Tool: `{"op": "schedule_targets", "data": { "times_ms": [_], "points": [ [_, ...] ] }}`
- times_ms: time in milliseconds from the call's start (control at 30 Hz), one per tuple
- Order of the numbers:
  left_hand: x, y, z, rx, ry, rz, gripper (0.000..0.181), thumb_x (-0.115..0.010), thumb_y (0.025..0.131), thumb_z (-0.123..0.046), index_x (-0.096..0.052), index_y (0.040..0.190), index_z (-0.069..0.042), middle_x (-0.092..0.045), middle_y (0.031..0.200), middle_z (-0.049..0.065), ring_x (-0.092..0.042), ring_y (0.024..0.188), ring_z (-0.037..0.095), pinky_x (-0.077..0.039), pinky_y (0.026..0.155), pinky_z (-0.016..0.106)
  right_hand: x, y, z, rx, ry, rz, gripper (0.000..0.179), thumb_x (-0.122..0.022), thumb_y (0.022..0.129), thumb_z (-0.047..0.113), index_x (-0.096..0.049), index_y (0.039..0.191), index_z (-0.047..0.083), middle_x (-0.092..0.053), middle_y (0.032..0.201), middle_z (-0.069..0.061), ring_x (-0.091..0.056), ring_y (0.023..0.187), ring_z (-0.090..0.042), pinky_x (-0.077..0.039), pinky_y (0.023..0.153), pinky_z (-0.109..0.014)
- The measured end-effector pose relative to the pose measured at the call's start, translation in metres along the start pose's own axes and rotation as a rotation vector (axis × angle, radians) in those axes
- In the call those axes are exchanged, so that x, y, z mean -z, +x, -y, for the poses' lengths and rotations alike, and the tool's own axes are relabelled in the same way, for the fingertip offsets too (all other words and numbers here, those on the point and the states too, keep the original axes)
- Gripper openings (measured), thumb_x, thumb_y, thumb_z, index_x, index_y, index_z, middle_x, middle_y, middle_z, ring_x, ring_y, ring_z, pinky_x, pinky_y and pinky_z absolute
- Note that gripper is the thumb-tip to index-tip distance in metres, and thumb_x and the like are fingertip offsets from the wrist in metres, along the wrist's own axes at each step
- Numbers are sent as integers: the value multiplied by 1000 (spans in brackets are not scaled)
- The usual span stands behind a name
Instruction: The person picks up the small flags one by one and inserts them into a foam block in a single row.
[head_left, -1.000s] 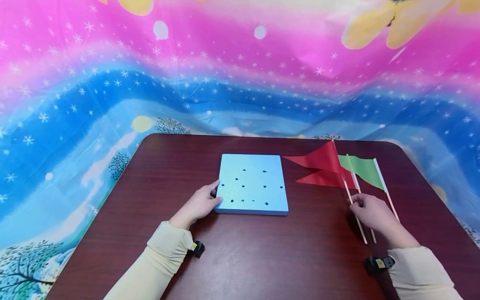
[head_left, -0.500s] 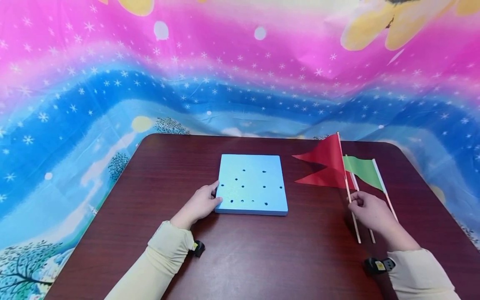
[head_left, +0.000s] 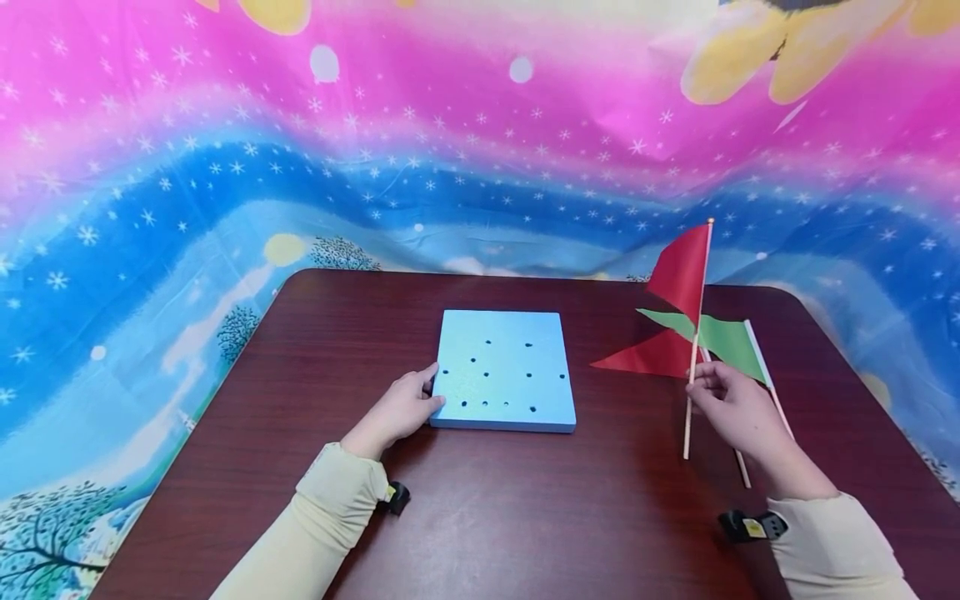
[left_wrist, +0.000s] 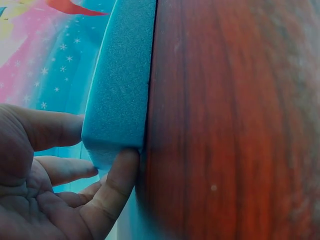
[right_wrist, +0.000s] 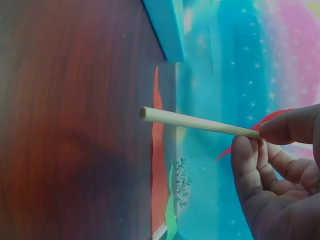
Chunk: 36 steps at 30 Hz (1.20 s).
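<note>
We reach in from the near side, left forearm (head_left: 315, 508) slanting far and right, right forearm (head_left: 836, 533) far and left. Left hand (head_left: 396, 411): thumb (head_left: 429, 405) spread from bent fingers (head_left: 422, 372). Right hand (head_left: 738, 408) raised, thumb and fingertips (right_wrist: 242, 147) pinching.

Wide way over tabletop (head_left: 555, 517) betw. L hand (head_left: 397, 404) & R hand (head_left: 738, 408), nr. side of blue board (head_left: 510, 367). L hand blocks board's L edge. R of board: small gap, then lying red flag (head_left: 651, 357), green flag (head_left: 735, 344) & near-upright held red flag (head_left: 684, 271) obstruct.
</note>
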<state>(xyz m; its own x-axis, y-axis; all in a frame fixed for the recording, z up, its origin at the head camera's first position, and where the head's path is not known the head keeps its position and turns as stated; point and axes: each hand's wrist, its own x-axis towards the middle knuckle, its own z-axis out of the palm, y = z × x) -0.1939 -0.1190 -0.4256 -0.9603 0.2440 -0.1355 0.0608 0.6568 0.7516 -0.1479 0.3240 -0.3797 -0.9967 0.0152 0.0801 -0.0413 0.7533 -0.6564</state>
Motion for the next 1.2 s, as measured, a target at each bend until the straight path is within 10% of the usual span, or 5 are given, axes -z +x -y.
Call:
{"op": "schedule_targets", "data": {
  "times_ms": [400, 1200],
  "points": [
    [0, 1, 2, -4, 4, 5, 63, -65, 99, -7, -39, 156, 5, -61, 111, 18, -54, 89, 25, -47, 84, 40, -13, 6, 25, 105, 261, -134, 19, -61, 100, -2, -59, 116, -12, -62, 90, 8, -61, 78, 0, -51, 69, -13],
    [0, 2, 5, -7, -2, -2, 64, -66, 99, -8, -39, 156, 4, -61, 109, 16, -54, 89, 25, -48, 84, 40, -53, 31, 76, 150, 454, -180, 20, -60, 101, -2, -57, 118, -12, -63, 95, -8, -63, 77, 0, -53, 73, -15]
  ]
}}
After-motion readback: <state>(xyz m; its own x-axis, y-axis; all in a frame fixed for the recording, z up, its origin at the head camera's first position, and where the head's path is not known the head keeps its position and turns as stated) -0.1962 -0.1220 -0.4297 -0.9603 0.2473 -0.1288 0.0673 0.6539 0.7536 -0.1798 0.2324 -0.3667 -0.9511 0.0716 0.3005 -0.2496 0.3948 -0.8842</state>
